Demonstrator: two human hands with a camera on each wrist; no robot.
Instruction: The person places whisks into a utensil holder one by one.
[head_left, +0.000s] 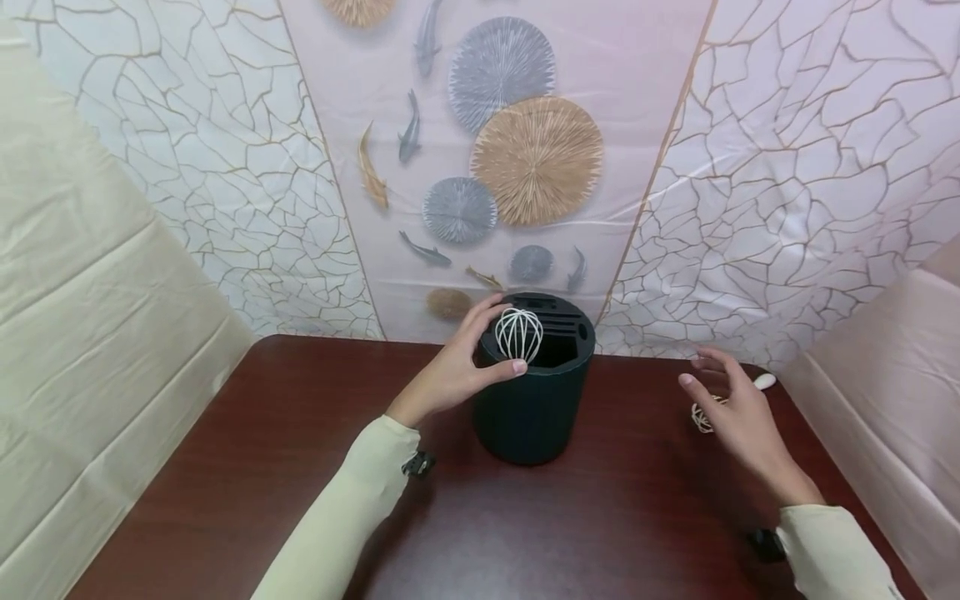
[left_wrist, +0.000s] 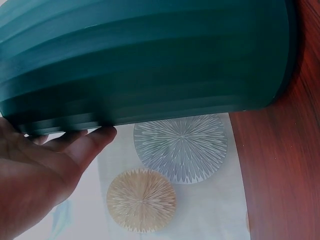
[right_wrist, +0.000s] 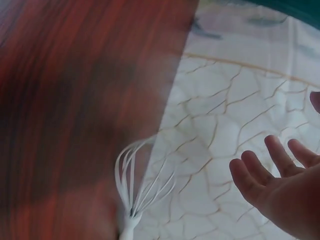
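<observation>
A dark green utensil holder (head_left: pixel 528 417) with a slotted black top stands upright at the back middle of the table. My left hand (head_left: pixel 457 358) holds it by the rim, thumb in front and fingers toward the back. The left wrist view has those fingers (left_wrist: pixel 95 145) against the holder's ribbed side (left_wrist: pixel 150 65). A white whisk (head_left: pixel 519 335) pokes wire end up from the holder's top, its handle hidden. At the right, my right hand (head_left: pixel 738 417) hovers with loosely bent fingers, holding nothing. A second white whisk (right_wrist: pixel 132 190) lies on the table below it, partly covered in the head view.
The dark red-brown wooden table (head_left: pixel 585 517) meets a patterned cloth backdrop (head_left: pixel 465 108) just behind the holder. Pale cloth walls (head_left: pixel 90 333) slant along the left and right sides. The second whisk lies near the table's back right corner.
</observation>
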